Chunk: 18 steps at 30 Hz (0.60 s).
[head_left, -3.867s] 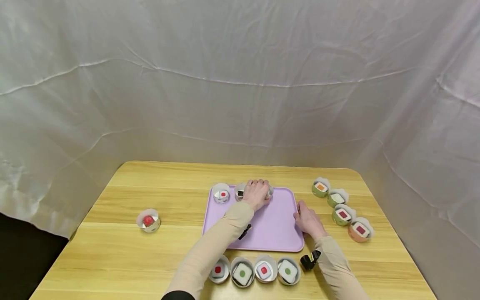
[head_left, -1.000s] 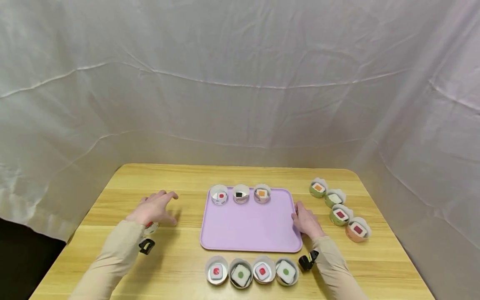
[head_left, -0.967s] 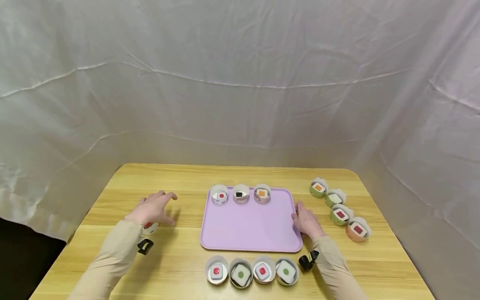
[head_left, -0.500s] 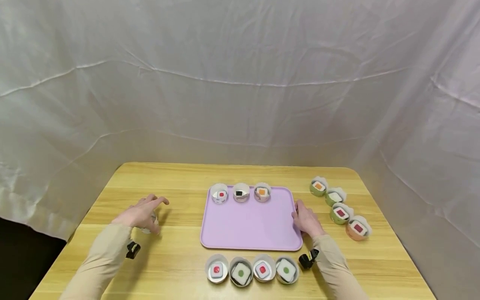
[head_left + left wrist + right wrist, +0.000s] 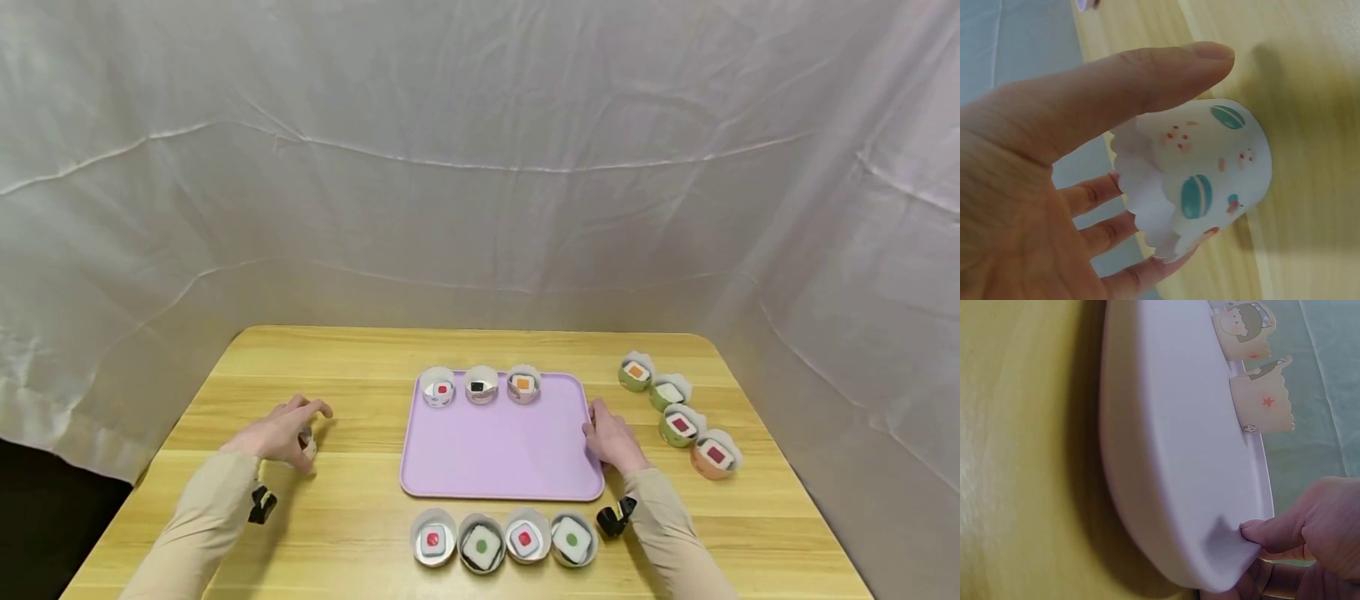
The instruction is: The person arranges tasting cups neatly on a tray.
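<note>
My left hand is at the table's left side, spread around a paper cup. In the left wrist view the cup is white with teal and red prints and a scalloped rim. The thumb lies across its near side and the other fingers are partly hidden behind it. The index finger reaches out past the cup in the head view. On the tray's right edge, my right hand pinches the lilac tray, thumb over the rim and fingers beneath. Three cups stand along the tray's back edge: red-centred, black-centred and orange-centred.
Several cups with white, coloured-centre pieces line the front of the tray, among them a green-centred cup. More cups stand at the right, green ones and an orange one. A pale curtain surrounds the wooden table.
My left hand has left the orange-centred cup at the tray's back and moved left to the lone cup, where it lowered around it. My right hand has stayed on the tray's edge.
</note>
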Each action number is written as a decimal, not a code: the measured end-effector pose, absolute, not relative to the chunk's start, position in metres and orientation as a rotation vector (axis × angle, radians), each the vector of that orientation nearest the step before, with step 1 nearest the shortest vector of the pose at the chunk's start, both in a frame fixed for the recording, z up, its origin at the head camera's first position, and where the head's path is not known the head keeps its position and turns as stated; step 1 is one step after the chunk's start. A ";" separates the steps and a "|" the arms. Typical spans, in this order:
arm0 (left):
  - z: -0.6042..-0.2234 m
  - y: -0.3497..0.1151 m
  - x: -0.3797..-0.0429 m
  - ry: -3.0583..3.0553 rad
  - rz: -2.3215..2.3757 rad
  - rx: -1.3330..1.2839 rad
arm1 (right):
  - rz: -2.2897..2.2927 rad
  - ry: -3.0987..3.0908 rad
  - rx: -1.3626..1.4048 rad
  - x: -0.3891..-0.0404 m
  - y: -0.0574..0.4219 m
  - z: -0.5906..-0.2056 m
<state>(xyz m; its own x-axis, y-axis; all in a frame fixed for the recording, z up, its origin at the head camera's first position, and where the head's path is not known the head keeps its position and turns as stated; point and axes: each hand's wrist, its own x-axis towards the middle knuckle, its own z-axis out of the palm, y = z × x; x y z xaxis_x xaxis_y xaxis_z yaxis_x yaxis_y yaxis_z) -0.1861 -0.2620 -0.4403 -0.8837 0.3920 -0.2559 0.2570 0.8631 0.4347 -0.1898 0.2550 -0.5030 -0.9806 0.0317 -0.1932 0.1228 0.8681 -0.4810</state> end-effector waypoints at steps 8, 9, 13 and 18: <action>-0.445 -0.267 -0.189 2.693 0.584 0.452 | -0.743 2.877 0.108 -0.190 0.255 -0.504; -0.446 -0.267 -0.189 2.691 0.587 0.454 | -0.743 2.877 0.108 -0.190 0.255 -0.504; -0.447 -0.269 -0.189 2.681 0.587 0.439 | -0.742 2.880 0.104 -0.190 0.256 -0.505; -0.448 -0.271 -0.190 2.659 0.605 0.426 | -0.745 2.894 0.106 -0.190 0.256 -0.505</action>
